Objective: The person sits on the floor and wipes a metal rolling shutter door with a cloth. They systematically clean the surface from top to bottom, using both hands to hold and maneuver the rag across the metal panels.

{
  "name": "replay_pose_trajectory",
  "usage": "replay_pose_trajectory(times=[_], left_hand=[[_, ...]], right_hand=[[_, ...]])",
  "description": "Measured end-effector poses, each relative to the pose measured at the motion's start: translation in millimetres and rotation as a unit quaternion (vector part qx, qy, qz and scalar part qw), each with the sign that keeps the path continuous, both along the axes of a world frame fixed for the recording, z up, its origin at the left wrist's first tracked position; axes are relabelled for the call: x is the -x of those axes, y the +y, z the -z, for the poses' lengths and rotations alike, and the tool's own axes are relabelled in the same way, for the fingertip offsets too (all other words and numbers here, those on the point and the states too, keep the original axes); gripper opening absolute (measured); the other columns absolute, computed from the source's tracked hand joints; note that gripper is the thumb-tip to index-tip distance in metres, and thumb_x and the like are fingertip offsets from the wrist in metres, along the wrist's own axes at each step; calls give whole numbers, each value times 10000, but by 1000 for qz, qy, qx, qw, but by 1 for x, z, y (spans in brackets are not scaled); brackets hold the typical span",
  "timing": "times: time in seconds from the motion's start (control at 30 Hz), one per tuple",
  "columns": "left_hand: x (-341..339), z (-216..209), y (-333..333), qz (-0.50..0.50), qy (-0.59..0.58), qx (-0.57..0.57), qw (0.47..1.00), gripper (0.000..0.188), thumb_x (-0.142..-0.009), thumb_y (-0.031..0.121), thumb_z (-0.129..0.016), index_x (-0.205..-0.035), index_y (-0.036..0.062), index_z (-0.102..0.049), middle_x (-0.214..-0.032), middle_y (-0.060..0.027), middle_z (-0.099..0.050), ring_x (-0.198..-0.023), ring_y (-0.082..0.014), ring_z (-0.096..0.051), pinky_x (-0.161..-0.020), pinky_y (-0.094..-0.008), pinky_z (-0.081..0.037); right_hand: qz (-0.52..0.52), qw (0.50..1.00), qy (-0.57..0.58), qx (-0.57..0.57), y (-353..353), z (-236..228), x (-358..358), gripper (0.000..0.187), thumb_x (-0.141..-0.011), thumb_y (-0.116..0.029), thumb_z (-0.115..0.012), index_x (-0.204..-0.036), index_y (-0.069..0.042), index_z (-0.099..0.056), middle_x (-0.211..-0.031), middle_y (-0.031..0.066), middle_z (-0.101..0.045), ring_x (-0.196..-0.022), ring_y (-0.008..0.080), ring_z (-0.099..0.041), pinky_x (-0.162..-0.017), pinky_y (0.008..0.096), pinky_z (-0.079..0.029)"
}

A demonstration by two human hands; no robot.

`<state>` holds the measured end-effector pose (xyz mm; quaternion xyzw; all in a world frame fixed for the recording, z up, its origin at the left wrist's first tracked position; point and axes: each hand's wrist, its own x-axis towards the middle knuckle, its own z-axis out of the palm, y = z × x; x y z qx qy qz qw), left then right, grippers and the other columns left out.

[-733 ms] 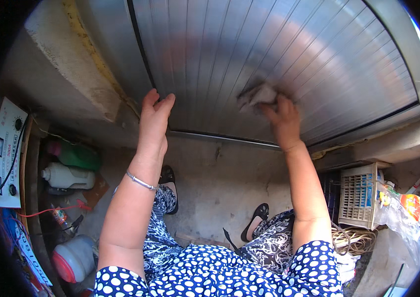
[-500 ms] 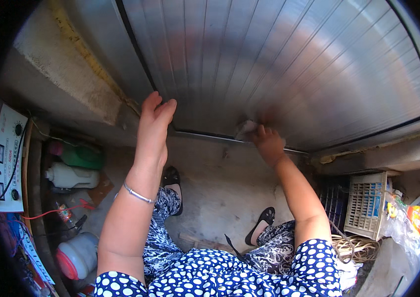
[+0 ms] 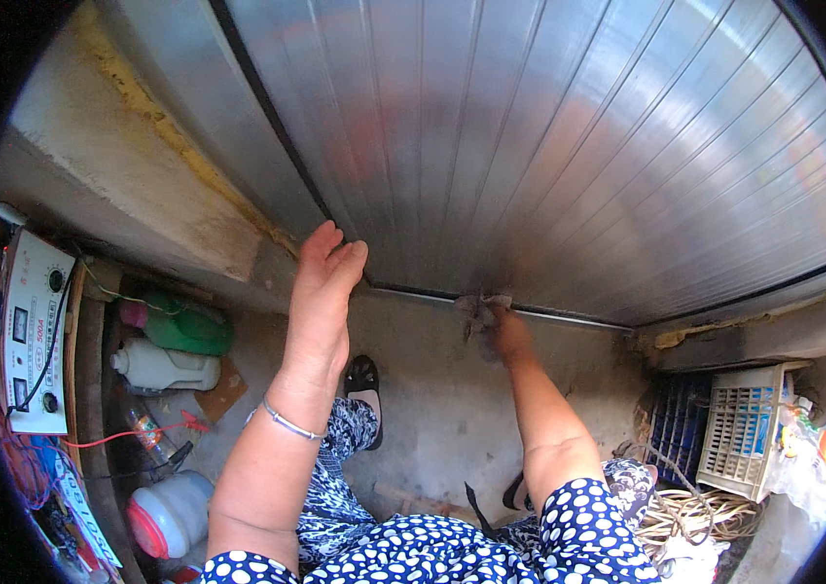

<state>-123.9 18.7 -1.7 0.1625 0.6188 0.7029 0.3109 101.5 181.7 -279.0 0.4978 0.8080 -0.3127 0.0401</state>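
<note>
A shiny grey ribbed metal door [image 3: 491,146] fills the upper part of the view. My right hand [image 3: 513,338] holds a greyish cloth [image 3: 476,308] against its bottom edge; blur smears the fingers, and part of the cloth hangs below. To the left, my left hand [image 3: 328,268] is raised by the door's lower left corner with its fingers stretched and the thumb apart. Nothing shows in it. I cannot tell whether its fingertips touch the door's dark side strip [image 3: 277,131].
At left stand a white control box [image 3: 38,331] with dials and wires, a green jug [image 3: 189,326], a white jug [image 3: 168,368] and a red-lidded container [image 3: 175,511]. At right are a pale plastic crate [image 3: 739,428], coiled cord [image 3: 695,516] and a plastic bag [image 3: 807,462].
My right hand and the cloth have moved down and left, onto the door's bottom edge. The whole view has shifted a little. My left hand keeps its shape near the corner.
</note>
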Motion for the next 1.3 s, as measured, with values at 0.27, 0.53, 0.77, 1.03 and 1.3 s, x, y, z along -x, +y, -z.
replay_pose_trajectory(times=[0.27, 0.53, 0.77, 1.03, 1.3], left_hand=[[6, 0, 1, -23, -3, -26, 999, 674, -893, 274, -648, -1416, -9, -331, -1423, -174, -371, -1297, -242, -374, -1028, -375, -329], [26, 13, -2, -77, -1, -13, 997, 730, -866, 317, -674, -1417, -12, -326, -1431, -169, -371, -1292, -252, -380, -1012, -375, -335], [23, 6, -5, -81, -23, -18, 996, 718, -868, 299, -676, -1421, 12, -320, -1438, -156, -361, -1281, -243, -386, -1009, -367, -329], [15, -3, -10, -55, -15, -22, 998, 699, -886, 289, -660, -1425, 14, -310, -1439, -175, -342, -1288, -247, -383, -1029, -363, -323], [8, -14, -8, -46, -12, -22, 999, 650, -902, 266, -635, -1417, 9, -331, -1410, -180, -372, -1293, -242, -372, -1048, -367, -315]], right_hand=[[-74, 967, 151, -189, -27, -129, 8, 667, -679, 25, -692, -1290, -195, -537, -1320, 133, -521, -1169, 352, -537, -933, 411, -480], [-136, 763, 277, -569, -8, -384, 45, 646, -604, 104, -643, -1182, -183, -611, -1289, 197, -533, -1122, 388, -563, -892, 416, -515], [-134, 578, 225, -773, 9, -463, 71, 471, -664, 53, -624, -1064, -190, -671, -1182, 95, -580, -1026, 281, -575, -841, 389, -489], [-316, 681, 120, -649, -7, -318, 84, 271, -732, -139, -620, -984, -208, -690, -1227, 29, -536, -951, 239, -530, -729, 378, -445], [-417, 742, 65, -520, -3, -163, 78, 358, -786, -155, -587, -1138, -114, -633, -1297, 70, -475, -1003, 242, -501, -772, 379, -423]])
